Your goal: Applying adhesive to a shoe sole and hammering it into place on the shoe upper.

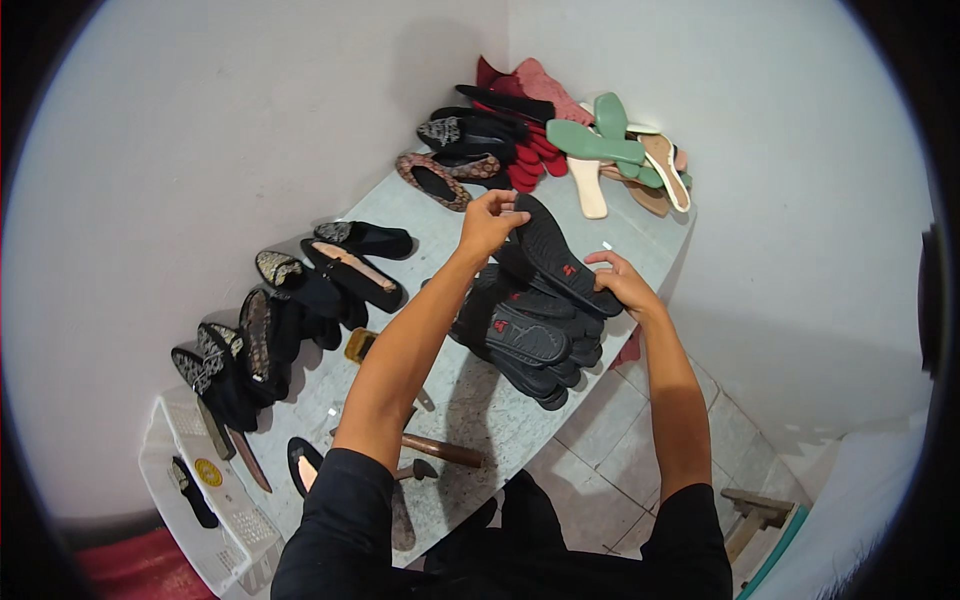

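Note:
A black rubber shoe sole (560, 255) with a small red mark is held between my two hands, its patterned underside facing up. The fingers of my left hand (490, 222) pinch its far left end. At its near right end, my right hand (622, 283) grips the edge with the thumb and fingers. Just below lies a pile of several similar black soles (527, 338), stacked on the table (480, 400). Part of the pile is covered by the sole I hold.
Several black flat shoes (345, 272) with patterned toes line the table's left side. Green insoles (597, 143) and red pieces (527, 165) lie at the far end. Nearer are a wooden handle (445, 450), a knife (250, 462) and a white plastic basket (205, 510).

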Tool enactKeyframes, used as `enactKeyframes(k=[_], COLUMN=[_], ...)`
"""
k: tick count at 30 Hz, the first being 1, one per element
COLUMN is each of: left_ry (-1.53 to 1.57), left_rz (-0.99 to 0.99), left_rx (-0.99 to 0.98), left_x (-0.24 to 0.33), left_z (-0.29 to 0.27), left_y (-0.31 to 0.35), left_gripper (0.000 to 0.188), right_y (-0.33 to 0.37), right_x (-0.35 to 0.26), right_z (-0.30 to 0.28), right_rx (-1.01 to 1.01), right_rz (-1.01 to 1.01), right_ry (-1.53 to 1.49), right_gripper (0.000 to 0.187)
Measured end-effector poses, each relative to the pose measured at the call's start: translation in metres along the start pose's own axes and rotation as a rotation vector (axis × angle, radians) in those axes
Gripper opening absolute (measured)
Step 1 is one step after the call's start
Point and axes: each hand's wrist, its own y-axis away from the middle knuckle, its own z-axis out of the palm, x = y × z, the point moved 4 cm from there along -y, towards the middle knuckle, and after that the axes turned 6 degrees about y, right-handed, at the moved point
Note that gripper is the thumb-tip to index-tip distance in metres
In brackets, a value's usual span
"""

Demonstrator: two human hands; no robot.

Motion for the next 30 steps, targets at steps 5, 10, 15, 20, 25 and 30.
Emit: enactKeyframes(k=[5,10,15,20,25,30], left_ry=[0.178,0.341,0.402,0.507,0.439,0.551], left_rz=[-0.012,0.083,0.117,0.145,0.316,0.311], left_rx=[-0.063,0.002,-0.028,0.168,0.293,0.529], left_x=[0.069,0.142,0.195,0.205,0.189,0.165], left_z=[-0.015,-0.056,-0.095,-0.152,-0.183,-0.199], left_y=[0.029,0.079,0.170,0.281,0.380,0.450], left_gripper=[0.026,0.029,0.039,0.037,0.041,0.039], right_y=[0.022,0.046,0.079,0.132,0.174,0.216], right_x=[-0.062,-0.119,-0.160,-0.157,-0.122,-0.108], right_z=[0.060,0.127,0.205,0.310,0.400,0.455], right_rx=[-0.266,-0.473,-0.584,-0.741,-0.872,-0.974], right_rz=[-0.014,-0.159,-0.304,-0.351,-0.340,-0.358], right_ry=[-0.116,-0.156,-0.184,-0.163,-0.195,-0.130], right_gripper=[0.040,0.037,0.034,0.029,0.027,0.029])
